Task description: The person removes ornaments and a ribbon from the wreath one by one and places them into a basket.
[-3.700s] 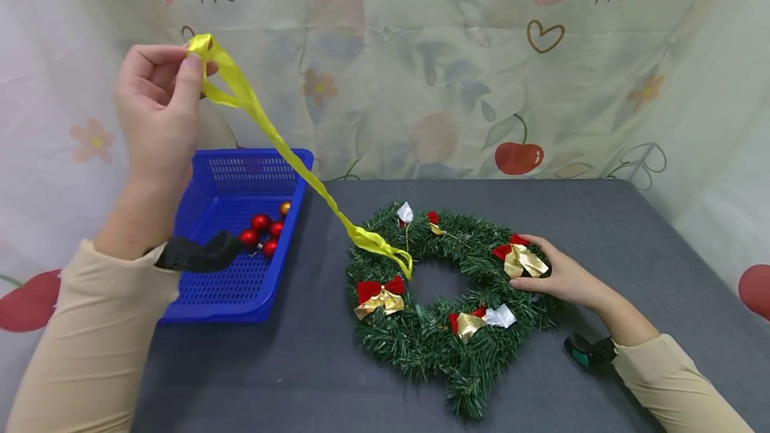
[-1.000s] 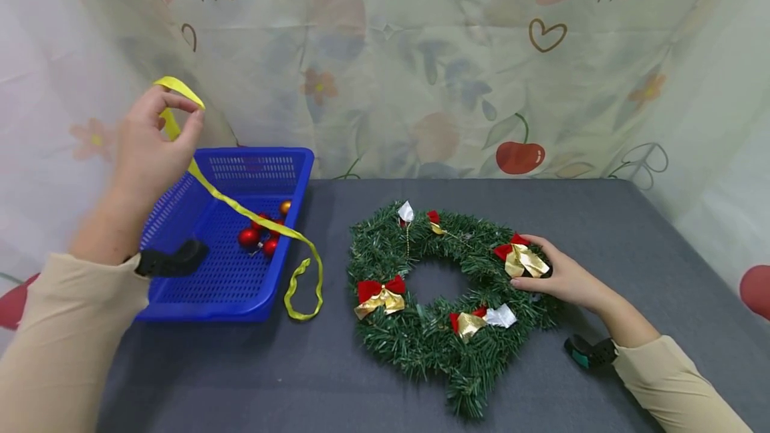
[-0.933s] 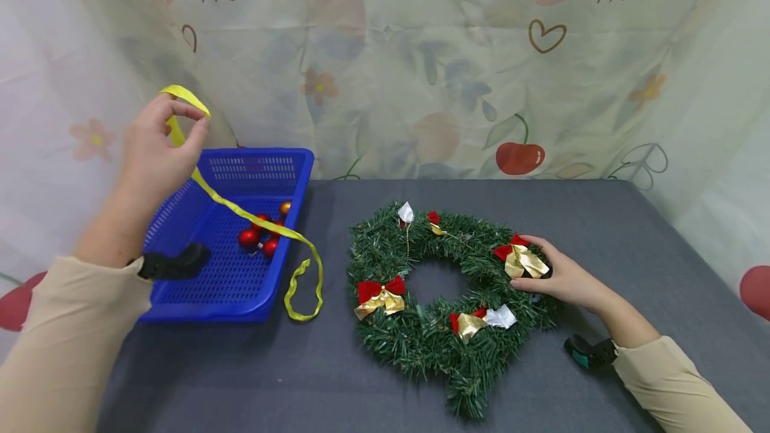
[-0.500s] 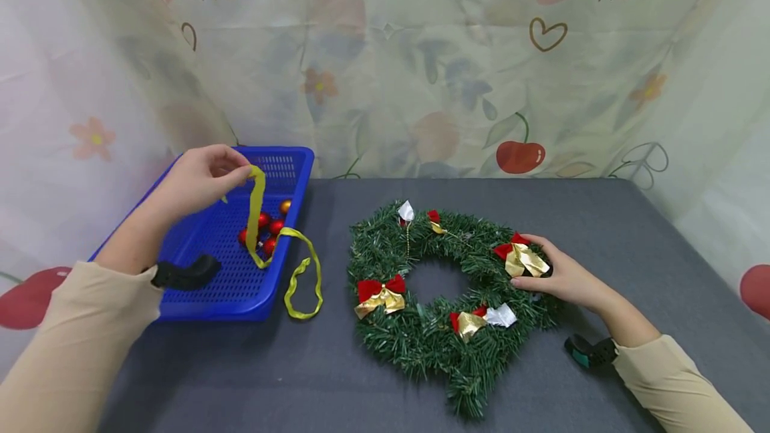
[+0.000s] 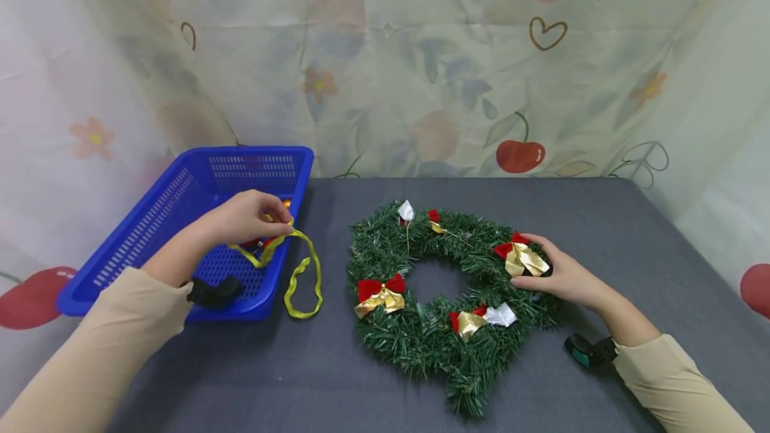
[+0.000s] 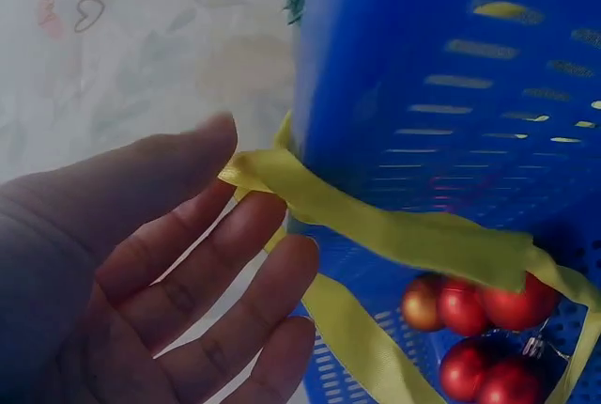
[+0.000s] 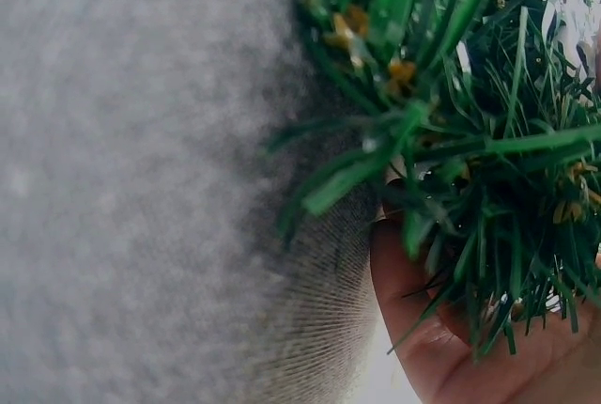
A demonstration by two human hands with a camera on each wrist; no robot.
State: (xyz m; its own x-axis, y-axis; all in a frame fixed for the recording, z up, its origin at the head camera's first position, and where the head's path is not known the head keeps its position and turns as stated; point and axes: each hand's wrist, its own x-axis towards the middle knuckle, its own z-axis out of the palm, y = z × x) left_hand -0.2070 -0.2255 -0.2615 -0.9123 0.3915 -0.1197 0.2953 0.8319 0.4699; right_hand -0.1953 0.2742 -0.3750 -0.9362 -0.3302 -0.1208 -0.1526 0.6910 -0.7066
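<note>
My left hand [image 5: 249, 219] is over the right side of the blue basket [image 5: 259, 172]. Its thumb and forefinger pinch a yellow ribbon [image 6: 362, 221] near the basket's rim, while the other fingers are loosely bent. Part of the ribbon hangs inside the basket; the rest curls onto the table outside. My right hand [image 5: 568, 278] grips the right side of a green wreath [image 5: 391, 346], beside a red and gold bow [image 5: 526, 261]. Wreath needles cover part of the right fingers in the right wrist view.
Several red balls [image 6: 465, 305] and an orange-gold ball [image 6: 423, 303] lie in the basket. More red, gold and silver bows [image 5: 381, 296] sit on the wreath. A dark grey cloth [image 5: 337, 379] covers the table, and a printed curtain [image 5: 385, 72] hangs behind.
My left hand has drawn the ribbon off the wreath to the basket, then lowered it and moved right to the basket's right rim. The right hand keeps its grip on the wreath.
</note>
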